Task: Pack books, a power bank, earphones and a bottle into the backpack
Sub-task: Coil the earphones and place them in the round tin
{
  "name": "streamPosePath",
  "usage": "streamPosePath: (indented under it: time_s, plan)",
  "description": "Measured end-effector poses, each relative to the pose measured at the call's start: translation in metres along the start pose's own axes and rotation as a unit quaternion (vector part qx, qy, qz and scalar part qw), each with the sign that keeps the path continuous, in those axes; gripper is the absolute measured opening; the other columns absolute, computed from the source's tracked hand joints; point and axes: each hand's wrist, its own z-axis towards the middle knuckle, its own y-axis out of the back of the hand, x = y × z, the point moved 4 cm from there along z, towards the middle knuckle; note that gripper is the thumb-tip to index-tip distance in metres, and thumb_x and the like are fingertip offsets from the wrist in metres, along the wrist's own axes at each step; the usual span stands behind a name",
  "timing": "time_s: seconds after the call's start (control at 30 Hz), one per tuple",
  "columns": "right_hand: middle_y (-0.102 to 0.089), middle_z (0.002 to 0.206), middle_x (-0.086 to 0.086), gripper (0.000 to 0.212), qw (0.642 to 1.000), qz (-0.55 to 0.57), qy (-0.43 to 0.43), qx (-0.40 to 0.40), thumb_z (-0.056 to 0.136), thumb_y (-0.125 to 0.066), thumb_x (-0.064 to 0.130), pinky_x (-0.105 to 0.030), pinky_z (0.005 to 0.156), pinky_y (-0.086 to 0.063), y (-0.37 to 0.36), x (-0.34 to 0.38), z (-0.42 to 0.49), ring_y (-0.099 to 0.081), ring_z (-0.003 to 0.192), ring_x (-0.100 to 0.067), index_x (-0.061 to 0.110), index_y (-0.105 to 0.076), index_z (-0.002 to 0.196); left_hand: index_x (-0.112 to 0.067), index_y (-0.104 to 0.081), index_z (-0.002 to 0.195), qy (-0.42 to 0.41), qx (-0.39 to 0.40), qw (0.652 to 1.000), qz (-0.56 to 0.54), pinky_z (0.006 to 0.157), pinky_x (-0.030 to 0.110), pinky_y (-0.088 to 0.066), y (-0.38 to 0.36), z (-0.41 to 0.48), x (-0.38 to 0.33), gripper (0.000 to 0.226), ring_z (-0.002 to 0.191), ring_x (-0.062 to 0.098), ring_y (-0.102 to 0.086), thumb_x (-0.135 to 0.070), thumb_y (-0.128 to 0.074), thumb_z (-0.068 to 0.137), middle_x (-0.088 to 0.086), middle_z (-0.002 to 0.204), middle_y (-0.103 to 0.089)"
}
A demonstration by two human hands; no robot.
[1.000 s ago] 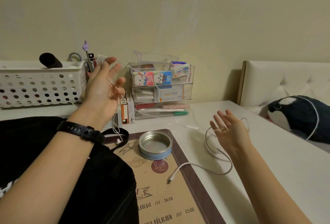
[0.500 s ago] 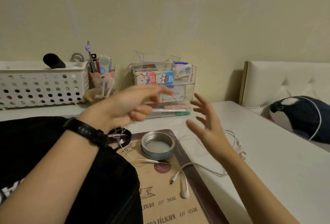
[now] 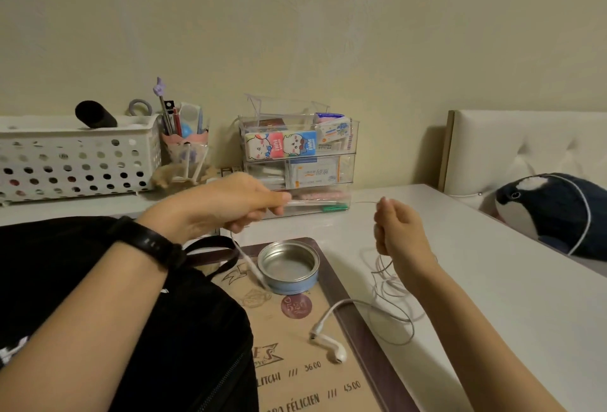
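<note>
The white wired earphones (image 3: 331, 344) lie partly on the brown desk mat, one earbud near the mat's right edge and loose loops of cable on the white table. My left hand (image 3: 226, 204) pinches one stretch of the cable above the mat, and a strand hangs down from it beside the tin. My right hand (image 3: 399, 231) has its fingers curled round another stretch of the cable, with coils hanging below it. The black backpack (image 3: 147, 329) fills the lower left under my left forearm. No books, power bank or bottle show.
A round metal tin lid (image 3: 288, 266) sits on the mat (image 3: 315, 385). Behind stand a white perforated basket (image 3: 75, 158), a pen cup (image 3: 185, 148) and a clear drawer organiser (image 3: 297, 162). A plush whale (image 3: 551, 211) lies at the table's right edge by a headboard.
Both hands have dropped and closed on the earphone cable, now stretched between them. My right hand moved right and curled. The earbud on the mat shifted slightly right.
</note>
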Motion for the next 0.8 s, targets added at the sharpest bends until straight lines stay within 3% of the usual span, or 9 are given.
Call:
streamPosePath:
  time_s: [0.1, 0.17, 0.27, 0.37, 0.53, 0.6, 0.7, 0.8]
  plan:
    - [-0.033, 0.057, -0.003, 0.037, 0.994, 0.008, -0.017, -0.112, 0.104, -0.032, 0.027, -0.023, 0.042, -0.029, 0.016, -0.01, 0.008, -0.03, 0.046, -0.015, 0.012, -0.04, 0.07, -0.015, -0.054, 0.068, -0.022, -0.004, 0.987, -0.159, 0.038, 0.016, -0.026, 0.011, -0.002, -0.002, 0.03, 0.039, 0.006, -0.025, -0.03, -0.05, 0.093, -0.008, 0.046, -0.031]
    - [-0.037, 0.06, -0.005, 0.037, 0.987, 0.03, -0.024, -0.158, 0.104, -0.032, 0.025, -0.029, 0.045, -0.042, 0.022, -0.013, 0.01, -0.039, 0.045, -0.017, 0.011, -0.042, 0.072, -0.018, -0.05, 0.061, -0.04, 0.012, 0.964, -0.262, 0.035, 0.015, -0.028, 0.014, -0.001, -0.002, 0.034, 0.037, 0.005, -0.025, -0.029, -0.048, 0.093, -0.009, 0.044, -0.028]
    - [-0.037, 0.061, -0.008, 0.037, 0.966, 0.129, -0.08, -0.211, 0.105, -0.03, 0.025, -0.027, 0.049, -0.055, 0.03, -0.021, 0.01, -0.046, 0.038, -0.01, 0.009, -0.043, 0.073, -0.021, -0.044, 0.051, -0.025, 0.058, 0.942, -0.329, 0.033, 0.015, -0.022, 0.015, -0.002, -0.001, 0.038, 0.032, 0.003, -0.021, -0.031, -0.052, 0.086, -0.011, 0.04, -0.025]
    - [-0.037, 0.062, -0.005, 0.037, 0.949, 0.168, -0.103, -0.247, 0.104, -0.031, 0.025, -0.023, 0.045, -0.049, 0.035, -0.026, 0.011, -0.041, 0.035, -0.008, 0.011, -0.043, 0.072, -0.019, -0.045, 0.051, 0.006, 0.128, 0.928, -0.349, 0.033, 0.015, -0.01, 0.012, -0.006, 0.0, 0.038, 0.028, 0.001, -0.021, -0.034, -0.053, 0.085, -0.011, 0.038, -0.026]
    - [-0.04, 0.072, -0.004, 0.031, 0.912, 0.147, -0.121, -0.364, 0.104, -0.03, 0.03, -0.024, 0.049, -0.041, 0.053, -0.03, 0.003, -0.042, 0.043, -0.013, 0.011, -0.049, 0.088, -0.018, -0.054, 0.056, 0.007, 0.253, 0.949, -0.187, 0.036, 0.017, -0.011, 0.005, -0.016, 0.007, 0.043, 0.033, 0.003, -0.022, -0.054, -0.07, 0.073, -0.011, 0.04, -0.031]
    - [-0.041, 0.072, -0.005, 0.03, 0.906, 0.115, -0.117, -0.391, 0.103, -0.029, 0.03, -0.026, 0.048, -0.04, 0.061, -0.031, 0.003, -0.041, 0.048, -0.017, 0.008, -0.048, 0.095, -0.021, -0.051, 0.051, -0.03, 0.261, 0.942, -0.21, 0.038, 0.018, -0.012, 0.005, -0.017, 0.003, 0.043, 0.035, 0.004, -0.022, -0.051, -0.073, 0.072, -0.012, 0.041, -0.03]
    - [-0.048, 0.073, -0.01, 0.03, 0.926, 0.035, -0.106, -0.36, 0.102, -0.032, 0.029, -0.031, 0.049, -0.043, 0.058, -0.042, 0.013, -0.043, 0.056, -0.022, 0.008, -0.05, 0.09, -0.023, -0.049, 0.048, -0.105, 0.24, 0.88, -0.396, 0.039, 0.019, -0.014, 0.008, -0.011, -0.007, 0.043, 0.038, 0.006, -0.016, -0.039, -0.057, 0.088, -0.008, 0.04, -0.029]
    - [-0.066, 0.092, -0.017, 0.029, 0.96, -0.147, -0.025, -0.238, 0.099, -0.04, 0.027, -0.043, 0.071, -0.048, 0.041, -0.047, 0.021, -0.055, 0.076, -0.026, 0.009, -0.059, 0.087, -0.02, -0.065, 0.069, -0.18, 0.13, 0.782, -0.582, 0.034, 0.015, -0.021, 0.019, -0.002, -0.015, 0.04, 0.037, 0.004, -0.021, -0.034, -0.04, 0.097, -0.007, 0.055, -0.055]
